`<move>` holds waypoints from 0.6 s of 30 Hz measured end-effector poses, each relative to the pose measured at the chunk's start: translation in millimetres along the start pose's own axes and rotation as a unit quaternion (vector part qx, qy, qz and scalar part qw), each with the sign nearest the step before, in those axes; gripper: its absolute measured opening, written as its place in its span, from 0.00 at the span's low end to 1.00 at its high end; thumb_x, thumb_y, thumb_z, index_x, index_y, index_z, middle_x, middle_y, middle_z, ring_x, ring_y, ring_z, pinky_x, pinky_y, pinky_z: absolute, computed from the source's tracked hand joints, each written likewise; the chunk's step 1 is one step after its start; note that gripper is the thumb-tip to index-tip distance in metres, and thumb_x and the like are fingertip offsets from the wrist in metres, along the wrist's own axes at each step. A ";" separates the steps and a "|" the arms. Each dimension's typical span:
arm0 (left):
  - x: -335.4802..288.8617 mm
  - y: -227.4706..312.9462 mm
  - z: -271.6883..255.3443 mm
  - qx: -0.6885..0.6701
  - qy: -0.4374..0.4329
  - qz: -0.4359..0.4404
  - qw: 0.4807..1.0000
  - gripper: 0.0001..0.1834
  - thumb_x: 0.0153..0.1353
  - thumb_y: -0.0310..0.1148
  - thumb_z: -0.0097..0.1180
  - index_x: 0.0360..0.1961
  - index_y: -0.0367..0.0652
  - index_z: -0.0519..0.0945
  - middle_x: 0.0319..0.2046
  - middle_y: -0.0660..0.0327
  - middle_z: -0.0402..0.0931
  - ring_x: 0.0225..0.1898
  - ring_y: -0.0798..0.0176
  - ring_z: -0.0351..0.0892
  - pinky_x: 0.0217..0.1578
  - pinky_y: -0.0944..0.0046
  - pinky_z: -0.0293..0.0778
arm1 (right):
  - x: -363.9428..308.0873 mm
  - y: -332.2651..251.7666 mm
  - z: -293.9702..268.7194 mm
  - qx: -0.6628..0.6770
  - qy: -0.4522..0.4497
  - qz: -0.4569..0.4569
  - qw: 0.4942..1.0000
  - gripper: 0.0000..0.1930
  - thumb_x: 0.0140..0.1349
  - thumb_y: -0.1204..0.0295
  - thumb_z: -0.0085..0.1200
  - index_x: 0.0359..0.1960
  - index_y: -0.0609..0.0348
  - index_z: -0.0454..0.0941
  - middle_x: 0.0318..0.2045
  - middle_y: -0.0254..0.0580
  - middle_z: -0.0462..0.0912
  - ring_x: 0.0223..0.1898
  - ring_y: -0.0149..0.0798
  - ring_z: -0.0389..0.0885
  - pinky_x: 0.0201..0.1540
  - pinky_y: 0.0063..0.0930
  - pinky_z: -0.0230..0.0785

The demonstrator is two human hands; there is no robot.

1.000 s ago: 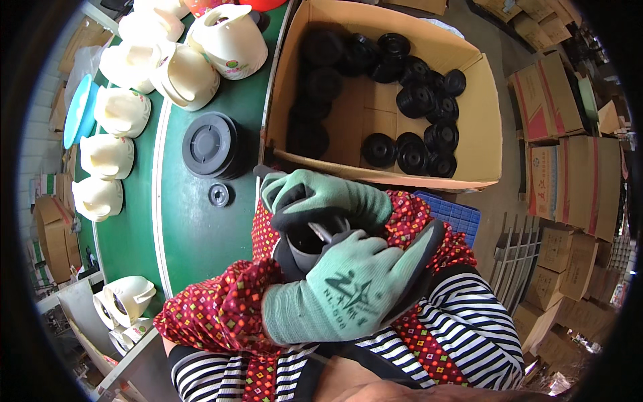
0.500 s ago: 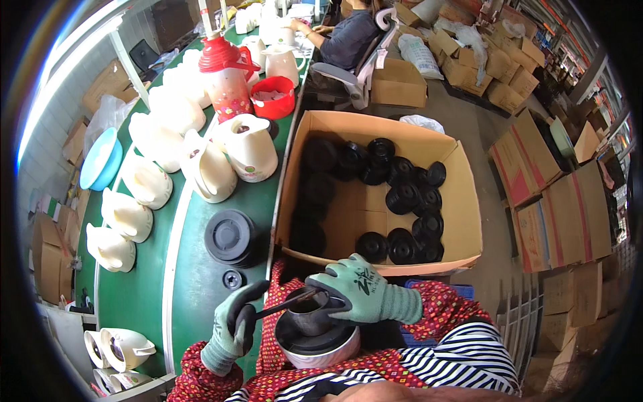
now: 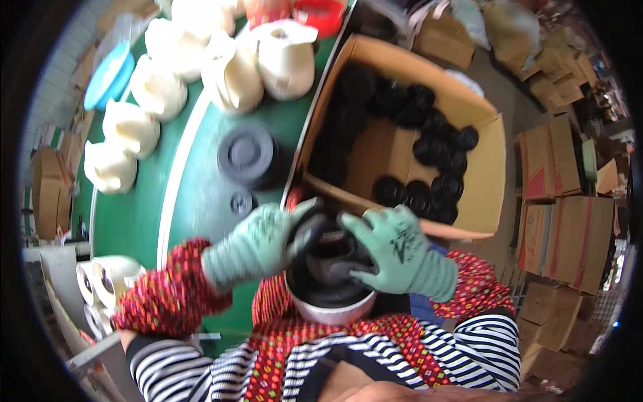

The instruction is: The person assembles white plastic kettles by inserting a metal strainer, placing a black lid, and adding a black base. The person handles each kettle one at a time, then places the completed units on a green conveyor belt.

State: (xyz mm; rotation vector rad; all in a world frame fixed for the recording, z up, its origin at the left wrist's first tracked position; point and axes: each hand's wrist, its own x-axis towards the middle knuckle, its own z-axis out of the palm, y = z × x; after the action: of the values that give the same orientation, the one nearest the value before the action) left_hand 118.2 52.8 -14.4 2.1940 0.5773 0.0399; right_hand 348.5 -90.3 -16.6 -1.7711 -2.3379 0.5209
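Note:
In my lap sits a whitish-pink round vessel (image 3: pixel 338 314) with a wide black disc-shaped part (image 3: pixel 315 287) on top. A dark cylindrical part (image 3: pixel 335 249) stands up from that disc between my hands. My left hand (image 3: pixel 264 242), in a green glove with dark fingers, is closed at its left side. Motion blur hides what those fingers hold. My right hand (image 3: pixel 395 251), gloved alike, grips the cylinder from the right, thumb low and fingers at the rim. A stack of black round lids (image 3: pixel 248 155) and a small black ring piece (image 3: pixel 242 203) lie on the green table.
Right of the table, a cardboard box (image 3: pixel 479 201) holds several black round parts (image 3: pixel 418 197). Cream jug bodies (image 3: pixel 231 74) stand at the table's far side, with more jugs (image 3: pixel 117 275) at lower left. A blue basin (image 3: pixel 110 75) is at far left. Cartons (image 3: pixel 576 234) stack at right.
The view has tilted and shifted. My left hand has moved in from the left, up against the cylinder. The thin dark tool it held is no longer distinguishable. My right hand stays at the cylinder.

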 end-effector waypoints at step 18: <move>-61.4 -57.5 21.7 -0.103 0.304 -0.033 0.947 0.17 0.66 0.24 0.63 0.55 0.33 0.83 0.40 0.50 0.90 0.43 0.59 0.91 0.47 0.61 0.84 | -43.3 -17.6 -13.5 0.101 0.184 -0.068 0.975 0.39 0.55 0.53 0.71 0.68 0.58 0.76 0.65 0.56 0.74 0.68 0.60 0.70 0.73 0.61 0.56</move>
State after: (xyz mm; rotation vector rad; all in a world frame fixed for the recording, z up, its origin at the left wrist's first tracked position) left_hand 45.7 42.0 -61.1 1.9389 0.9377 0.7292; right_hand 349.5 -133.5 5.8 -1.4607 -2.0493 0.3580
